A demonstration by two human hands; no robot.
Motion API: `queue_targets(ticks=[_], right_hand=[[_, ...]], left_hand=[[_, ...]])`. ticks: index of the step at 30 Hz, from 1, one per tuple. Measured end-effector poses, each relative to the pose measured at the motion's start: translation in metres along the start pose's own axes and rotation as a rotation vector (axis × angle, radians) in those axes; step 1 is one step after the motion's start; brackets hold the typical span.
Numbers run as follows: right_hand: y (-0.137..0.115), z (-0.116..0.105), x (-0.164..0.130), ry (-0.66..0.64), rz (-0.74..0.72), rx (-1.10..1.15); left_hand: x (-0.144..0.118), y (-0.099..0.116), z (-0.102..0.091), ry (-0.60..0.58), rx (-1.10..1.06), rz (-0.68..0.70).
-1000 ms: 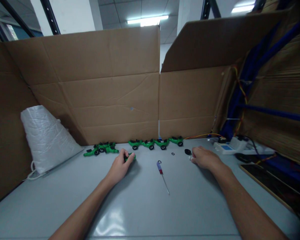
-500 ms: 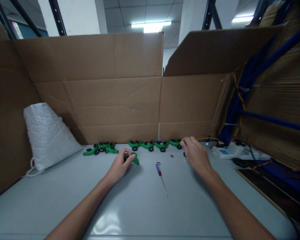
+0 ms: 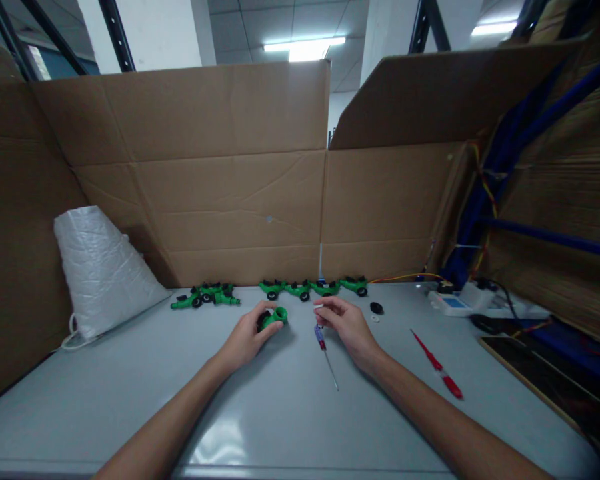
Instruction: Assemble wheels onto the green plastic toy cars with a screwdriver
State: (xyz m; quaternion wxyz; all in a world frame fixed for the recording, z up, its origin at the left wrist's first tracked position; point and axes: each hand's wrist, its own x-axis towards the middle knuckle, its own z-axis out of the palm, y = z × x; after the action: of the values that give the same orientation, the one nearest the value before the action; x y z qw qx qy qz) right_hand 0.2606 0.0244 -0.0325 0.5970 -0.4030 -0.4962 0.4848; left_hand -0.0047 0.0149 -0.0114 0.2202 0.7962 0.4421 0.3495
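Note:
My left hand (image 3: 247, 337) is closed round a green plastic part (image 3: 279, 316) whose round, hollow end faces up between thumb and fingers. Close by on the right, my right hand (image 3: 347, 327) pinches a small white piece (image 3: 319, 307), too small to make out fully. Below its fingertips lies a screwdriver (image 3: 321, 340) with a clear blue and red handle, its thin shaft pointing toward me. A black round cap (image 3: 377, 308) and a small white ring (image 3: 375, 319) rest on the table beyond my right wrist.
Several green parts with black wheels (image 3: 297, 289) line the back, with another cluster (image 3: 207, 293) to their left. A red screwdriver (image 3: 436, 363) lies right of my forearm. A white sack (image 3: 107, 273) leans left; a power strip (image 3: 480, 303) sits right. Cardboard (image 3: 230, 200) walls the back.
My right hand has moved left toward the green part, carrying the small white piece and uncovering the black cap and red screwdriver. My left hand has turned the green part, showing its hollow end.

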Motion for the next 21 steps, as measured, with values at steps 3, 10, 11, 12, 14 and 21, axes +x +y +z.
queue_targets(ticks=[3,10,11,12,14,21], right_hand=[[-0.002,-0.002,0.001,0.028,-0.006,0.055],[-0.007,0.0,0.0,0.01,-0.117,0.023],[-0.007,0.001,-0.001,0.007,-0.139,0.0],[-0.008,0.002,-0.002,0.009,-0.163,-0.028],[-0.009,0.002,-0.004,0.019,-0.209,-0.094],[-0.011,0.002,-0.008,0.04,-0.284,-0.211]], left_hand=[[0.0,0.0,0.001,-0.016,0.004,-0.005],[0.0,-0.002,0.002,-0.043,-0.033,0.028],[0.0,-0.001,0.001,-0.051,-0.035,0.025],[0.0,0.0,0.001,-0.058,-0.036,0.022],[-0.001,0.002,0.0,-0.068,-0.037,0.014],[-0.003,0.006,0.001,-0.083,-0.006,0.016]])
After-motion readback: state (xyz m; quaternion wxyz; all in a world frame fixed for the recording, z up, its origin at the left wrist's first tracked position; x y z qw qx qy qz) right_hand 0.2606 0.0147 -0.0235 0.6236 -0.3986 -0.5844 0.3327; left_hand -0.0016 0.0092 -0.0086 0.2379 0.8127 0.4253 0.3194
